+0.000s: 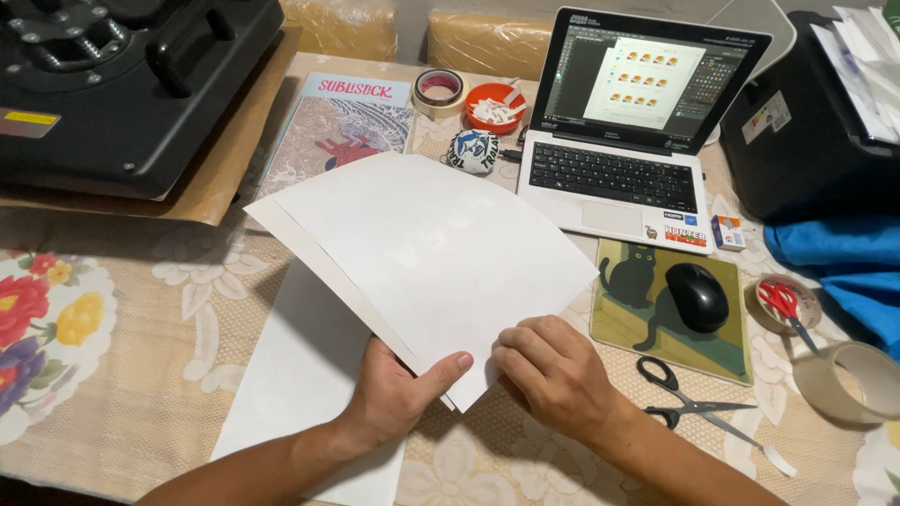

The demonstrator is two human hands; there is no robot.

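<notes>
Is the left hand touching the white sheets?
Touching. The head view shows the left hand pinching the white sheets at their lower corner, thumb on top.

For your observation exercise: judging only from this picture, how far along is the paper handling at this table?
Done: the laptop is open, showing a layout of small images. In hand: the left hand and right hand hold two white sheets fanned apart at a corner. Left: another sheet lies flat on the tablecloth; the black scissors lie untouched.

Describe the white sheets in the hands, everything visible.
The white sheets look like plain matte paper, at least two, fanned apart so one's edge shows along the upper left. They tilt up above the table, corners pinched low between the left hand, thumb on top, and the right hand. Faint marks show through the top sheet.
</notes>
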